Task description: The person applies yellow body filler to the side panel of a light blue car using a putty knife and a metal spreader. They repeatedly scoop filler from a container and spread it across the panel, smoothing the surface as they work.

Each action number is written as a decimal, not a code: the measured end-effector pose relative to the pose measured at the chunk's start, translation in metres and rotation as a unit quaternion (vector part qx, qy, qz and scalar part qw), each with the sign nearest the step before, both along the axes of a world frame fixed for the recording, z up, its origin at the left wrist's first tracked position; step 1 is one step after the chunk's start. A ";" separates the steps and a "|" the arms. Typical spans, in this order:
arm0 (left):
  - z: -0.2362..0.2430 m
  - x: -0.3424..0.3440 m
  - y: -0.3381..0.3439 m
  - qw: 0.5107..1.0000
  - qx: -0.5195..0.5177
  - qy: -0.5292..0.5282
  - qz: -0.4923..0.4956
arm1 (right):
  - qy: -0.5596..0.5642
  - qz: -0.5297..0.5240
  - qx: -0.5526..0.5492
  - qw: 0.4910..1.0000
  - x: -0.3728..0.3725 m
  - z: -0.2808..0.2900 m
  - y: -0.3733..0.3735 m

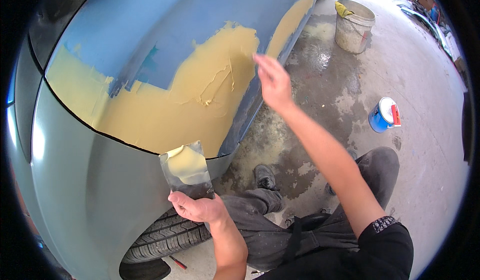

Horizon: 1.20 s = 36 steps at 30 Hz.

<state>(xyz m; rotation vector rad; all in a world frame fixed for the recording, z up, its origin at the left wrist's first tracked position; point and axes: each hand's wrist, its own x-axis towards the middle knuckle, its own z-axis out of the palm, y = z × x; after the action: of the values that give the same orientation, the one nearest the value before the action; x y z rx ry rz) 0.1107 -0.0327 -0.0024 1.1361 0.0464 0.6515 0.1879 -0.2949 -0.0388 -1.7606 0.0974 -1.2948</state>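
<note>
My left hand [197, 208] grips a flat, dark filler board [192, 187] from below. Soft yellow body filler [187, 165] covers its upper part. Ahead of it is a blue car door [160, 15], its lower half coated with a wide patch of yellow filler [165, 112]. Ridges and a small lump stand out on that patch. My right hand [276, 84] is at the patch's right edge, fingers pressed together and slightly blurred. Whatever they hold, if anything, cannot be made out.
A grey-green fender [75, 150] and a tire [167, 237] are at the lower left. On the partly wet concrete floor [425, 145] stand a dirty bucket [353, 27] with a yellow cloth and a blue can [381, 117] with a red-edged tool on top. A red-handled tool [178, 263] lies by the tire.
</note>
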 end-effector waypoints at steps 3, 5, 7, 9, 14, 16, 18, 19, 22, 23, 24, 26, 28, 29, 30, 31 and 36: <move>-0.001 0.000 0.000 1.000 -0.005 0.003 -0.009 | -0.002 0.012 0.102 0.995 0.015 0.050 -0.006; -0.001 0.000 0.000 1.000 -0.005 -0.002 -0.011 | 0.003 0.004 0.131 0.991 0.020 0.065 0.011; 0.000 -0.001 0.001 1.000 0.001 -0.008 -0.009 | -0.026 -0.016 0.105 0.994 0.015 0.061 0.041; 0.001 -0.002 0.000 1.000 -0.003 -0.014 0.004 | -0.038 0.019 0.129 0.991 0.012 0.048 0.077; 0.005 -0.004 -0.004 1.000 -0.005 -0.014 0.010 | -0.002 -0.004 -0.067 0.998 -0.028 0.004 0.136; 0.007 -0.004 -0.005 1.000 -0.001 -0.010 0.009 | 0.008 0.050 -0.059 0.997 -0.039 -0.007 0.131; 0.007 -0.004 -0.005 0.999 -0.009 0.002 0.032 | 0.030 0.071 -0.002 0.997 -0.046 -0.012 0.111; 0.006 -0.004 -0.006 0.999 0.008 -0.024 0.024 | 0.053 0.084 0.117 0.988 -0.043 -0.012 0.099; 0.005 -0.004 -0.003 0.999 -0.012 0.002 -0.036 | 0.090 0.091 0.440 0.889 -0.007 0.000 0.049; 0.005 -0.003 -0.002 0.999 -0.007 0.005 -0.033 | 0.068 0.123 0.499 0.855 0.002 0.005 0.038; 0.004 -0.003 -0.001 1.000 -0.002 0.008 -0.030 | 0.064 0.122 0.508 0.850 0.008 0.007 0.033; 0.005 -0.002 -0.001 0.999 0.006 -0.001 -0.042 | 0.055 0.119 0.509 0.850 0.013 0.010 0.036; 0.006 -0.002 -0.001 0.999 -0.015 0.009 -0.027 | 0.026 0.130 0.474 0.871 0.007 0.011 0.058; 0.006 -0.002 -0.001 0.999 -0.017 -0.007 -0.031 | -0.013 0.151 0.470 0.870 0.004 0.012 0.075; 0.007 -0.002 -0.002 0.999 -0.023 0.015 -0.018 | 0.037 0.096 0.421 0.901 0.000 0.013 0.093; 0.009 -0.002 -0.003 1.000 -0.019 0.015 -0.017 | 0.067 0.050 0.358 0.930 -0.004 0.016 0.110; 0.015 -0.003 -0.006 0.999 -0.030 0.028 -0.026 | 0.064 0.150 0.307 0.938 -0.046 0.032 0.164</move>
<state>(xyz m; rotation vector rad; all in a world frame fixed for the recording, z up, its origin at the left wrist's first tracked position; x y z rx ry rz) 0.1082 -0.0382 0.0122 1.0930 0.0833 0.5691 0.1419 -0.1312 -0.0064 -1.2549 0.2662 -0.8084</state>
